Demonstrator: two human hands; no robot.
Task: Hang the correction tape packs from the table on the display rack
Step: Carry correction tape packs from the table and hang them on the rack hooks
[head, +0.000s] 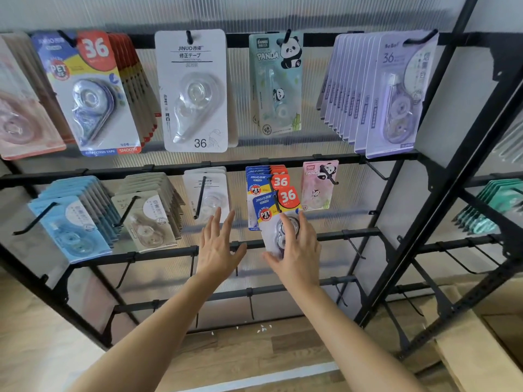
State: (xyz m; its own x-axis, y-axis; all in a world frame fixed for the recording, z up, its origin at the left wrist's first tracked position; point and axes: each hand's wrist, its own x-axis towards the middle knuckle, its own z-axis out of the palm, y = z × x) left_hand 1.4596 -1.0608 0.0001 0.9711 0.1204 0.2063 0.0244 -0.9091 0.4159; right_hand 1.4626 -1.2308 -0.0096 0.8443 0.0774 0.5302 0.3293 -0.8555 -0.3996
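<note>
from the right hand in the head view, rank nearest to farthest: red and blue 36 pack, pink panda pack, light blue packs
1. red and blue 36 pack, in the right hand grip
2. pink panda pack, just up and right
3. light blue packs, far left

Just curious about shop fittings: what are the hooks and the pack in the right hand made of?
Hooks: probably metal wire, matte black, thin and rigid-looking. Pack: glossy printed card with a clear plastic blister, judging by its see-through bulge.

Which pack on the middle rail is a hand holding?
The front blue-and-red "36" pack, held by the right hand; it is between the white packs and the pink panda pack.
</note>
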